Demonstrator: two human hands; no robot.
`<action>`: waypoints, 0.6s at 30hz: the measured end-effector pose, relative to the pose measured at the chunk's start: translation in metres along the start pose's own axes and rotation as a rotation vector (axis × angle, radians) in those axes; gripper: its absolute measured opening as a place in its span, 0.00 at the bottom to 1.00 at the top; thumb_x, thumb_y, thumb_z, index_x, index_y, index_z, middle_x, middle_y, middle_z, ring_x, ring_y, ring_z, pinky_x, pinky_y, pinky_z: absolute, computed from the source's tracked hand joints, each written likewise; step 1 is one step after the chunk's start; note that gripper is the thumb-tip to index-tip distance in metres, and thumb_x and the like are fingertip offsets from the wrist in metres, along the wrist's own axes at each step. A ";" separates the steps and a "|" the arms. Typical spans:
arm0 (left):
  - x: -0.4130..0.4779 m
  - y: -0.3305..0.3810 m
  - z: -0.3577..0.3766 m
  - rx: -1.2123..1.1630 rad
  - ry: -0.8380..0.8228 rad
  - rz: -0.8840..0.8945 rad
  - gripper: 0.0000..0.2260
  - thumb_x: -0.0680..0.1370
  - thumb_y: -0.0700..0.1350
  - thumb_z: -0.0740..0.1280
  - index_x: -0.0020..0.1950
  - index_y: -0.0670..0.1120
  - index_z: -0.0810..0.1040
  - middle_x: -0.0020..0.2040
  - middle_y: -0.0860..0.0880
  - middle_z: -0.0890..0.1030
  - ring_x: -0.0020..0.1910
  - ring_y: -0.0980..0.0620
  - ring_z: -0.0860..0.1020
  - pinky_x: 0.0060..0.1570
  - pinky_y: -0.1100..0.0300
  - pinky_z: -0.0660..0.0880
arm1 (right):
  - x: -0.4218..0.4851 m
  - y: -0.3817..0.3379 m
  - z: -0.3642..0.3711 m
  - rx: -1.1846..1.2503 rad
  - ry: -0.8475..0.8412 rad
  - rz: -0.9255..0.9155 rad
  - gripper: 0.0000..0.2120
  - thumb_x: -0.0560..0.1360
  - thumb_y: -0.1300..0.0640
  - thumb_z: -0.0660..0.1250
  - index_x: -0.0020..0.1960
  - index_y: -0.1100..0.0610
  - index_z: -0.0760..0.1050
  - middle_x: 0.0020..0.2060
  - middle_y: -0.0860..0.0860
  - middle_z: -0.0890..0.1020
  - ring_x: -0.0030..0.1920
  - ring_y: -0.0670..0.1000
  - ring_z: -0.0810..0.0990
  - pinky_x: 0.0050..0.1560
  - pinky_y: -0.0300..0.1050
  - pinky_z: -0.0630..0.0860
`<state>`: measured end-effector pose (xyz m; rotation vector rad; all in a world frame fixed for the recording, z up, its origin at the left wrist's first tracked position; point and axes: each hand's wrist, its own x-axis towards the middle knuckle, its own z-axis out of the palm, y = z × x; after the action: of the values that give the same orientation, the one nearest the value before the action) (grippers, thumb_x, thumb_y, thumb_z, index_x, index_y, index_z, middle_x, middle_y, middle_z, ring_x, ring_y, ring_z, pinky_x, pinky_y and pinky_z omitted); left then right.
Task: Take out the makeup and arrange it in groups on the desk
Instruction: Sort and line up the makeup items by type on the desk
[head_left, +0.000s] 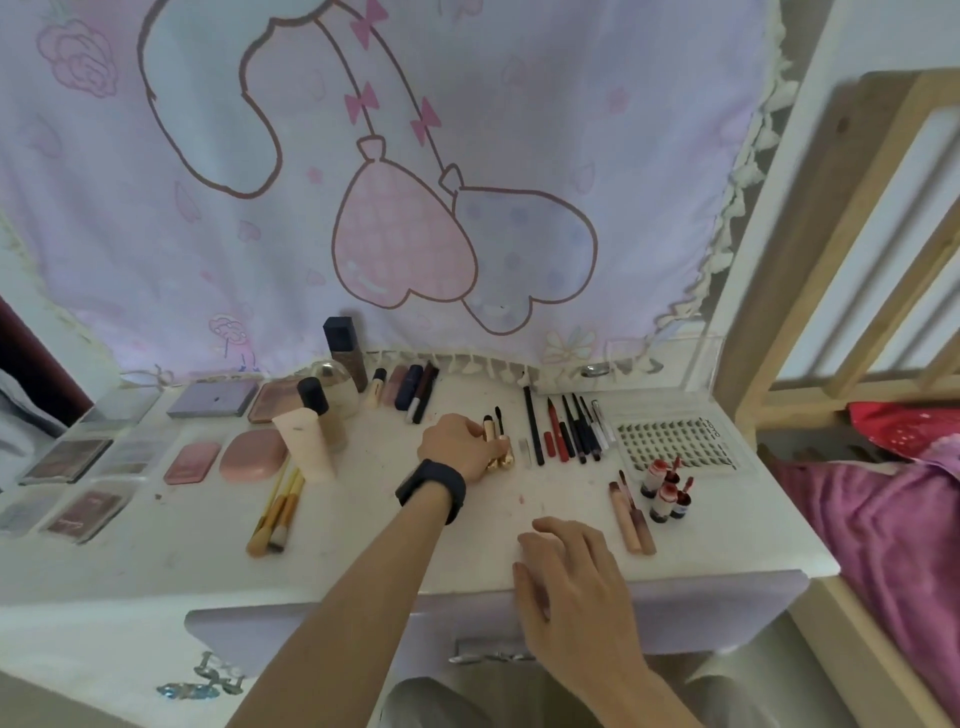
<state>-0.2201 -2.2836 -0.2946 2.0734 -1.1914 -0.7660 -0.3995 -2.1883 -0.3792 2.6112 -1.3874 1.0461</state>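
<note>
My left grip (457, 446) is curled round two gold tubes (500, 448) near the middle of the desk (363, 551), pinching them together where they lie, dark tips pointing away from me. My right grip (569, 587) rests on the desk's front edge, fingers spread and relaxed, holding nothing.

Just right of the tubes lies a row of slim pencils (567, 434), roughly seven, packed too tightly to count surely. Beyond them sits one lash tray (675, 441). In front of it stand four small red bottles (666, 496), with two beige lip tubes (632, 522) beside them. To my left lie three brushes (275, 514) and two pink compacts (253, 455).
</note>
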 end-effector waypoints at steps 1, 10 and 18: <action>0.000 0.000 0.001 -0.011 -0.004 -0.004 0.17 0.73 0.55 0.76 0.55 0.44 0.82 0.50 0.46 0.84 0.49 0.45 0.83 0.52 0.50 0.81 | -0.006 0.002 0.002 0.005 0.007 -0.020 0.10 0.77 0.52 0.69 0.57 0.53 0.79 0.58 0.50 0.80 0.57 0.52 0.76 0.56 0.46 0.79; 0.000 0.004 0.012 -0.068 0.001 -0.010 0.12 0.72 0.56 0.76 0.46 0.48 0.83 0.46 0.46 0.85 0.47 0.45 0.84 0.51 0.48 0.82 | -0.019 0.012 0.012 0.035 0.091 -0.082 0.15 0.81 0.50 0.64 0.62 0.56 0.81 0.59 0.51 0.82 0.59 0.53 0.79 0.62 0.46 0.76; -0.001 0.008 0.015 -0.050 -0.001 -0.037 0.13 0.73 0.56 0.76 0.49 0.48 0.81 0.47 0.47 0.84 0.48 0.46 0.84 0.52 0.49 0.82 | -0.027 0.017 0.014 0.001 0.113 -0.153 0.18 0.83 0.50 0.61 0.68 0.55 0.79 0.67 0.50 0.80 0.68 0.52 0.77 0.68 0.51 0.75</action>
<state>-0.2360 -2.2888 -0.2985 2.0592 -1.1256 -0.8058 -0.4150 -2.1829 -0.4099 2.5651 -1.1442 1.1522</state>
